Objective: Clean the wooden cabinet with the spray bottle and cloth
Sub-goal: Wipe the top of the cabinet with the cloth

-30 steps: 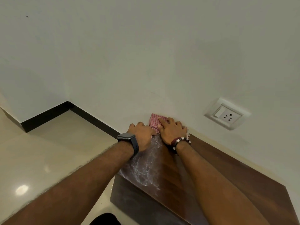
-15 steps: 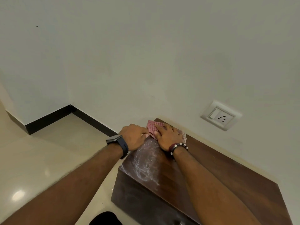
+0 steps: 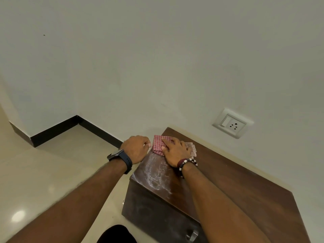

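Note:
A dark wooden cabinet [image 3: 245,181] stands against the wall at the lower right. On its far left corner lies a folded red-checked cloth [image 3: 157,145]. My right hand [image 3: 175,151], with a beaded bracelet on the wrist, presses flat on the cloth with straight fingers. My left hand [image 3: 136,149], a dark watch on its wrist, rests with curled fingers on the cabinet's left edge beside the cloth. A whitish wet smear [image 3: 156,174] covers the top near the front left corner. No spray bottle is in view.
A white wall socket with a switch [image 3: 231,123] sits on the wall above the cabinet. Black skirting [image 3: 57,130] runs along the wall base. Glossy beige floor [image 3: 43,172] spreads to the left. A metal handle [image 3: 192,235] shows on the cabinet's front.
Both hands and the cloth have drawn back a little from the wall along the cabinet's left end. The camera has pulled back, so more of the cabinet shows.

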`<state>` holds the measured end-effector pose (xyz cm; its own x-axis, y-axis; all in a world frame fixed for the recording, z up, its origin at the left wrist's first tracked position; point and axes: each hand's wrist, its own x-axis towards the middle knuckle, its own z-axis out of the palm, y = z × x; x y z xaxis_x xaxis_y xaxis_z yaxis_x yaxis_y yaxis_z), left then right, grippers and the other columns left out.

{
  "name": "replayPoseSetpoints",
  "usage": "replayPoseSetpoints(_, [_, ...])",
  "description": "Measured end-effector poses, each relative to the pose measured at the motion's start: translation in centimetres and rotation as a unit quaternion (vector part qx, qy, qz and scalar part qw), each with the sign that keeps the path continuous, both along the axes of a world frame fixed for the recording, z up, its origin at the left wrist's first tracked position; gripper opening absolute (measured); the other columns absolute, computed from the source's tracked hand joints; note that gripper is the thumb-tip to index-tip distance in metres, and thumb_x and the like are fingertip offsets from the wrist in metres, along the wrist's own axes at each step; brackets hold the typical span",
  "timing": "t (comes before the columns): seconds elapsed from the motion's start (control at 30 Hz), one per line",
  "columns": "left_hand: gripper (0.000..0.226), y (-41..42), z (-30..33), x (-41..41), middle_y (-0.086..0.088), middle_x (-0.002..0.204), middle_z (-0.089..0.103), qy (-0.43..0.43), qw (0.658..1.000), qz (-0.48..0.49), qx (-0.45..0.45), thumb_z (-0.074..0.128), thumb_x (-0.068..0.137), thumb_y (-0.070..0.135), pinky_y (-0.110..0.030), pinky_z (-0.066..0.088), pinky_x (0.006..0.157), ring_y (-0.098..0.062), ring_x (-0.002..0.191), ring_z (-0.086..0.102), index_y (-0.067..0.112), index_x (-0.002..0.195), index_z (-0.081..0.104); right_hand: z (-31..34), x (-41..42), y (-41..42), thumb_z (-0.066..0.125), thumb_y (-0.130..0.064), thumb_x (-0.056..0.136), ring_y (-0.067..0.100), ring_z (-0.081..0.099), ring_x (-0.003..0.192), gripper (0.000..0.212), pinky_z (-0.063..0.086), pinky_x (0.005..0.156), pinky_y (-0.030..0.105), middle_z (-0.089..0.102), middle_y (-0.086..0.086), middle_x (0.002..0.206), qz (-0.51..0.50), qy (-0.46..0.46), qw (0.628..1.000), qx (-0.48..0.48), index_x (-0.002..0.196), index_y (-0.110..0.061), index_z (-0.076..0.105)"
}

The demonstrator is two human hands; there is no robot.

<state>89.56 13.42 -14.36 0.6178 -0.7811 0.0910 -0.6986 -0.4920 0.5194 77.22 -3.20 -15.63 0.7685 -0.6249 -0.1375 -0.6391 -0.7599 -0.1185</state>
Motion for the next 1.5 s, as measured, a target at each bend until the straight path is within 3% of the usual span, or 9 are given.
replayPoseSetpoints(0.23, [0.016, 1.3, -0.8, 0.3, 0.003, 0.111, 0.07, 0.013, 1.0, -0.002, 0.007, 0.051, 0.102, 0.032, -0.037, 0.056, 0.086, -0.017, 0.095, 0.063, 0.03, 0.104, 0.066, -0.2, -0.9, 2.0, 0.026, -0.062, 0.102, 0.035, 0.018, 0.153, 0.052, 0.013, 0.122, 0.062, 0.021, -0.002, 0.168, 0.013, -0.005, 1.0, 0.001, 0.154, -0.053, 0.022])
replayPoseSetpoints(0.5, [0.038, 2.4, -0.4, -0.6, 0.003, 0.134, 0.065, 0.003, 0.999, -0.035, 0.023, 0.054, 0.101, 0.041, -0.038, 0.055, 0.095, -0.019, 0.112, 0.065, 0.028, 0.137, 0.056, -0.1, -2.0, 4.3, 0.025, -0.061, 0.103, 0.034, 0.018, 0.153, 0.053, 0.014, 0.121, 0.06, 0.02, -0.002, 0.168, 0.025, -0.001, 1.0, 0.0, 0.154, -0.052, 0.022])
replayPoseSetpoints(0.73, [0.041, 3.4, -0.1, -1.4, 0.001, 0.138, 0.063, -0.012, 0.998, -0.049, 0.023, 0.054, 0.101, 0.042, -0.038, 0.051, 0.099, -0.02, 0.116, 0.064, 0.028, 0.14, 0.057, -0.4, -3.8, 5.7, 0.024, -0.062, 0.103, 0.033, 0.017, 0.153, 0.052, 0.012, 0.123, 0.059, 0.02, -0.004, 0.168, 0.03, -0.016, 0.999, -0.005, 0.154, -0.051, 0.022])
replayPoseSetpoints(0.9, [0.032, 3.5, 0.4, -1.7, -0.001, 0.124, 0.07, -0.012, 0.998, -0.052, 0.021, 0.054, 0.101, 0.043, -0.035, 0.056, 0.089, -0.019, 0.102, 0.067, 0.028, 0.127, 0.065, -0.6, -4.4, 7.3, 0.024, -0.061, 0.103, 0.033, 0.02, 0.152, 0.053, 0.015, 0.122, 0.06, 0.022, -0.002, 0.167, 0.056, -0.017, 0.998, -0.014, 0.155, -0.05, 0.022])
replayPoseSetpoints(1.07, [0.027, 3.9, 0.5, -1.8, -0.001, 0.122, 0.071, -0.012, 0.999, -0.05, 0.017, 0.054, 0.102, 0.038, -0.033, 0.056, 0.088, -0.019, 0.102, 0.066, 0.027, 0.122, 0.068, -0.1, -3.9, 9.0, 0.025, -0.058, 0.104, 0.036, 0.02, 0.152, 0.051, 0.014, 0.122, 0.062, 0.023, 0.001, 0.167, 0.037, -0.019, 0.999, 0.0, 0.154, -0.05, 0.024])
replayPoseSetpoints(1.23, [0.032, 4.3, 0.1, -2.0, -0.002, 0.11, 0.073, -0.022, 0.997, -0.057, 0.042, 0.051, 0.103, 0.044, -0.03, 0.056, 0.08, -0.017, 0.091, 0.066, 0.022, 0.115, 0.072, -0.7, -4.6, 10.0, 0.026, -0.057, 0.104, 0.034, 0.019, 0.152, 0.049, 0.011, 0.122, 0.062, 0.025, -0.001, 0.166, 0.059, -0.034, 0.998, -0.001, 0.153, -0.05, 0.027])
replayPoseSetpoints(1.5, [0.017, 5.9, 0.3, -1.9, 0.005, 0.097, 0.072, -0.014, 0.995, -0.072, 0.065, 0.058, 0.098, 0.042, -0.025, 0.053, 0.073, -0.011, 0.082, 0.064, 0.029, 0.093, 0.068, -0.6, -4.6, 11.8, 0.026, -0.056, 0.105, 0.035, 0.018, 0.152, 0.049, 0.01, 0.122, 0.063, 0.024, -0.002, 0.167, 0.067, -0.032, 0.997, -0.003, 0.153, -0.046, 0.03])
